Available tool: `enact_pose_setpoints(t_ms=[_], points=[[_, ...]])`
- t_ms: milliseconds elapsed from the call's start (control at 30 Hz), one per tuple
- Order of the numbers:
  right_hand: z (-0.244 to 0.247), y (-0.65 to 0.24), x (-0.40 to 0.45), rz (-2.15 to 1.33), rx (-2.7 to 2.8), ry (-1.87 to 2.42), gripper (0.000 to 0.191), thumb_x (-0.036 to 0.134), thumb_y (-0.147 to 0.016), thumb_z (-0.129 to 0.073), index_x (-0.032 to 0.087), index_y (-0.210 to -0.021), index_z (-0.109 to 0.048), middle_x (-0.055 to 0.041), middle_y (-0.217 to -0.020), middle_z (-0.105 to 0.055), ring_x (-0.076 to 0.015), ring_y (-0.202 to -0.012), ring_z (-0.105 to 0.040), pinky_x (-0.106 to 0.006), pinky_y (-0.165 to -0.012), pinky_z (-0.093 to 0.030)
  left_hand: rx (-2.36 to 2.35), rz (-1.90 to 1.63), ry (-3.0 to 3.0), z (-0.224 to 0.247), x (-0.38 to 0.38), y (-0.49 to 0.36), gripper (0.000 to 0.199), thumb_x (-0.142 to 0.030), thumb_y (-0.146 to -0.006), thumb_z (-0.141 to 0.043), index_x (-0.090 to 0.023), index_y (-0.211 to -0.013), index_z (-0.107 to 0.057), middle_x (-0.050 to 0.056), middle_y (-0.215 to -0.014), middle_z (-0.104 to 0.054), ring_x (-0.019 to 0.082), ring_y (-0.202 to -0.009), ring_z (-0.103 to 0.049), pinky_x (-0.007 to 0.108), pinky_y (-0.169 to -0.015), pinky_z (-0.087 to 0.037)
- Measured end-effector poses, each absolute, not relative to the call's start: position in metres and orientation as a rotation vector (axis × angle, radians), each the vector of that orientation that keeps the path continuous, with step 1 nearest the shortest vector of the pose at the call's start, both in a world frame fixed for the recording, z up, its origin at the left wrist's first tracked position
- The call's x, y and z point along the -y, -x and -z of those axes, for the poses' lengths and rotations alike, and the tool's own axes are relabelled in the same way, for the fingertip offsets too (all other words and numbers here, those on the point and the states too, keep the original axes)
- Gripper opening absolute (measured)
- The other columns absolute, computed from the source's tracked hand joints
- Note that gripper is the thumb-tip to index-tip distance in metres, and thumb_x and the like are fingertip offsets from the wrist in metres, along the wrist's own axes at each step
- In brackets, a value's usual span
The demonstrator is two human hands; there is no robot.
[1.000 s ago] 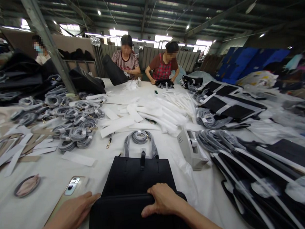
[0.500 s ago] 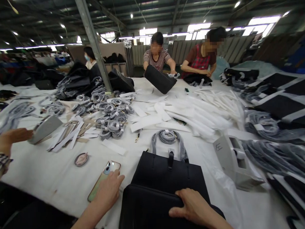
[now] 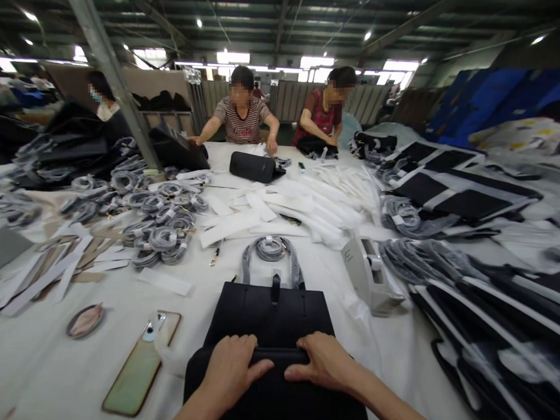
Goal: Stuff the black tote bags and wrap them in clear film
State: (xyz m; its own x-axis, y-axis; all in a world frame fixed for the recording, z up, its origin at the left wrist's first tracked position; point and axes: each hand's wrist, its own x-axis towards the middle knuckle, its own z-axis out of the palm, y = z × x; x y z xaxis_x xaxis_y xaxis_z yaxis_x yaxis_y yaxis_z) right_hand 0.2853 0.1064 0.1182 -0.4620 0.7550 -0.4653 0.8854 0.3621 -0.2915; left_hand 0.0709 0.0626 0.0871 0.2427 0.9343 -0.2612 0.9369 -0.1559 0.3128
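A black handbag (image 3: 265, 314) lies in front of me, its strap tab (image 3: 275, 290) pointing away. My left hand (image 3: 233, 365) and my right hand (image 3: 323, 363) both grip the rolled edge across its middle, thumbs on the near side and fingers over the far side. The bag's lower part runs out of view under my forearms. At its far end rest the plastic-wrapped handles (image 3: 293, 268) and a coiled wrapped strap (image 3: 270, 248). Left of the bag lies a phone (image 3: 138, 368) with its back up, beside a small round dish (image 3: 73, 330) holding something pinkish.
A tape dispenser (image 3: 371, 274) stands to the right, near stacked black bag parts (image 3: 500, 343). Several coiled straps (image 3: 166, 235) and paper strips (image 3: 47, 267) cover the left side. White padding strips (image 3: 307, 206) lie ahead. Two co-workers handle black bags across the table.
My left hand has moved from over the phone onto the bag's edge, beside my right. The view has swung right. The co-worker in stripes has set down the raised black bag.
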Motion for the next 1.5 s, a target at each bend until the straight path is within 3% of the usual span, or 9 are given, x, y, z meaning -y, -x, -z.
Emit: enact_pose_setpoints(t_ms=[200, 433, 600, 733, 867, 1000, 1500], points=[[-0.113, -0.301, -0.102, 0.706, -2.336, -1.608, 0.052, 0.071, -0.072, -0.06, 0.02, -0.078, -0.071, -0.0094, -0.075, -0.072, -0.0296, -0.075, -0.067, -0.029, -0.058, -0.04, -1.656, 0.134, -2.04, -0.088, -0.071, -0.067, 0.046, -0.063, -0.086, -0.043, -0.021, -0.091, -0.062, 0.006, -0.09, -0.071, 0.029, -0.088, -0.067, 0.035, -0.074, -0.046], [-0.097, -0.298, -0.101, 0.694, -2.337, -1.67, 0.059, 0.075, -0.076, -0.051, 0.02, -0.071, -0.071, -0.0104, -0.072, -0.071, -0.0287, -0.073, -0.067, -0.029, -0.058, -0.041, -1.624, 0.212, -2.043, -0.077, -0.078, -0.066, 0.057, -0.07, -0.084, -0.037, -0.022, -0.094, -0.066, 0.01, -0.087, -0.072, 0.031, -0.088, -0.068, 0.039, -0.075, -0.048], [-0.077, -0.297, -0.095, 0.649, -2.368, -1.781, 0.053, 0.067, -0.085, -0.046, 0.021, -0.073, -0.069, -0.0077, -0.074, -0.072, -0.0263, -0.075, -0.067, -0.031, -0.065, -0.044, -1.592, 0.201, -2.006, -0.067, -0.086, -0.063, 0.064, -0.075, -0.081, -0.034, -0.023, -0.096, -0.068, 0.01, -0.089, -0.072, 0.032, -0.09, -0.067, 0.039, -0.078, -0.048], [-0.061, -0.295, -0.085, 0.517, -2.588, -1.911, 0.036, 0.047, -0.093, -0.048, 0.019, -0.081, -0.067, -0.0062, -0.078, -0.069, -0.0225, -0.076, -0.065, -0.033, -0.07, -0.046, -1.599, 0.19, -1.945, -0.062, -0.088, -0.06, 0.069, -0.08, -0.077, -0.034, -0.024, -0.095, -0.069, 0.01, -0.093, -0.072, 0.032, -0.094, -0.066, 0.04, -0.083, -0.046], [-0.053, -0.278, -0.071, 0.379, -2.976, -1.825, 0.028, 0.024, -0.095, -0.039, 0.017, -0.102, -0.066, -0.0102, -0.1, -0.067, -0.0231, -0.095, -0.061, -0.039, -0.088, -0.048, -1.618, 0.176, -1.945, -0.062, -0.088, -0.06, 0.072, -0.08, -0.078, -0.03, -0.023, -0.094, -0.07, 0.011, -0.093, -0.072, 0.032, -0.093, -0.066, 0.04, -0.083, -0.045], [-0.042, -0.254, -0.057, 0.334, -3.075, -1.714, 0.04, 0.012, -0.092, -0.036, 0.015, -0.127, -0.054, -0.0115, -0.129, -0.058, -0.0226, -0.121, -0.051, -0.04, -0.102, -0.043, -1.617, 0.143, -1.988, -0.066, -0.086, -0.061, 0.07, -0.078, -0.081, -0.028, -0.023, -0.093, -0.07, 0.011, -0.092, -0.072, 0.032, -0.092, -0.066, 0.039, -0.081, -0.046], [-0.04, -0.241, -0.058, 0.104, -2.921, -1.757, 0.052, 0.012, -0.09, -0.038, 0.014, -0.142, -0.038, -0.0122, -0.152, -0.031, -0.0246, -0.14, -0.026, -0.041, -0.112, -0.032, -1.625, 0.059, -2.158, -0.073, -0.073, -0.062, 0.055, -0.063, -0.09, -0.029, -0.023, -0.091, -0.067, 0.009, -0.088, -0.073, 0.029, -0.087, -0.069, 0.037, -0.075, -0.049]])
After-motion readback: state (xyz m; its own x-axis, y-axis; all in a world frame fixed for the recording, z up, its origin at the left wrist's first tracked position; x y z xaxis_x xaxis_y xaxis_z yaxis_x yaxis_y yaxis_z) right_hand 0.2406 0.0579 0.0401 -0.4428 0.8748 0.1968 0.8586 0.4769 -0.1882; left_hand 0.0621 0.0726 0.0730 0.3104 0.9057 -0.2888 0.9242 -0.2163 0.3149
